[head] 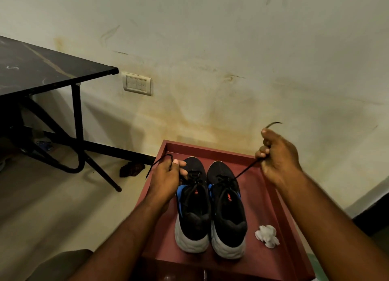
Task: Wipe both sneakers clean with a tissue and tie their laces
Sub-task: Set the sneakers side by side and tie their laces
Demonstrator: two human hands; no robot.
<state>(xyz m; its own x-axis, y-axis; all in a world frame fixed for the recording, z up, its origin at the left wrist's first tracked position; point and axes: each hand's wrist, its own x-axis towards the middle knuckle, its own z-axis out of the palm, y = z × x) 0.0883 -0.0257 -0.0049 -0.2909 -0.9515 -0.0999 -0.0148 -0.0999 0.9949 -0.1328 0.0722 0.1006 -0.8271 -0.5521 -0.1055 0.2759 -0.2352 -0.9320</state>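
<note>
Two hands held the two ends of one black lace. Our right hand (277, 154) was fisted round the right lace end (247, 171), whose tip (273, 124) curled free above the knuckles; our left hand (166, 175) pinched the left lace end (156, 165) between thumb and fingers, with a slack loop hanging outward past the knuckles. From the right hand the lace ran taut, down and inward, to the eyelets of the right sneaker (228, 209). We judged that both ends belonged to this shoe, though the left hand hid where its strand went, and the left hand lay over the toe side of the left sneaker (192, 205).

Both sneakers stood upright, side by side and touching, between our forearms, toes pointing away from us and heels toward us, so each shoe's long axis ran fore and aft while the lace stretched across it. The right hand was raised higher and farther out from the shoes than the left, which sat just beside the laces. We took the coming move to be a crossing of the two ends over the tongue, which would bring both hands inward toward the shoe's midline.

Beyond the right sneaker's heel, below our right forearm, a crumpled tissue (267, 236) lay on the red tray-like top (263, 207) bearing the shoes. Well apart to the left stood a dark table (42, 70).
</note>
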